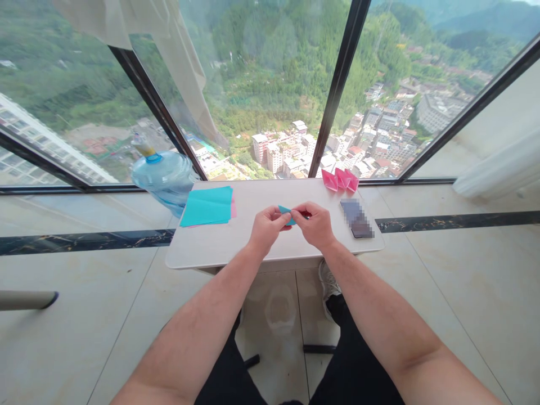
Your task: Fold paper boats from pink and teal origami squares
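Between both hands, just above the middle of the white table (pixel 244 244), is a small folded piece of blue paper (pixel 284 210). My left hand (pixel 268 228) pinches it from the left, thumb on top. From the right, my right hand (pixel 314 224) grips the same paper with thumb and fingers closed. Much of the paper is hidden behind the fingers, so its full shape does not show. To the left lies a stack of blue paper sheets (pixel 207 206), with a pink sheet (pixel 233 207) peeking out beneath.
Folded pink paper pieces (pixel 340 180) stand at the table's far right corner. Near them lies a dark phone (pixel 356 218), partly pixelated. A large blue water bottle (pixel 164 177) stands beyond the left edge. Tall windows rise behind the table.
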`<state>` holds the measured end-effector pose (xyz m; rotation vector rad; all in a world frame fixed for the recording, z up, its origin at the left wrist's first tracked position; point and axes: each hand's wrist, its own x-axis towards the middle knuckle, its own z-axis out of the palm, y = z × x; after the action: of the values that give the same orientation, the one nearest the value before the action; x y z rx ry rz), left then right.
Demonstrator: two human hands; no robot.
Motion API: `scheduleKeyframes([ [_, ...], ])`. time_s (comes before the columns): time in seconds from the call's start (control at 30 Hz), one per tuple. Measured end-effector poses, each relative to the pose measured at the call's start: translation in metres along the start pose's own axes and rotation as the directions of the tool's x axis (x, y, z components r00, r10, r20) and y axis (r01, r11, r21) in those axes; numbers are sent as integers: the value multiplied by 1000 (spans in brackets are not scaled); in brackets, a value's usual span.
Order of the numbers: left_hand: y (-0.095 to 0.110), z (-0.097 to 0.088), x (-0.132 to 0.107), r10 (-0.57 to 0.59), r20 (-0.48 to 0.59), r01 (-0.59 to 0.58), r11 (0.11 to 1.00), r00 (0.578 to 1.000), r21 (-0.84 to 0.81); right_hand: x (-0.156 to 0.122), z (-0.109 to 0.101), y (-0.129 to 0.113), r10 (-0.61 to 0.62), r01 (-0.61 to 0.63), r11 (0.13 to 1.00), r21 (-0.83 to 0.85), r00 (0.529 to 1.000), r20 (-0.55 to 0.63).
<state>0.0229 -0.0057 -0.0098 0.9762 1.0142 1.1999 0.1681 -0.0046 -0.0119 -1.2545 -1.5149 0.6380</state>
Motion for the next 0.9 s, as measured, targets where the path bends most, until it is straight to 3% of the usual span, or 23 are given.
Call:
scheduleKeyframes([
  [0.17,2,-3,5,30,-111,-37,998,993,-55,-1,0,2,4,-4,1000,-7,1000,24],
  [0.37,5,-7,6,-12,-106,-3,989,994,-147,-1,2,2,64,-70,994,79,995,79],
  [0.73,5,-2,3,-26,-192,-15,977,981,-211,-3,4,3,56,-59,997,53,997,60],
  [0.9,6,-5,4,6,-176,-40,982,984,-186,-3,6,1,44,-48,998,41,995,84],
])
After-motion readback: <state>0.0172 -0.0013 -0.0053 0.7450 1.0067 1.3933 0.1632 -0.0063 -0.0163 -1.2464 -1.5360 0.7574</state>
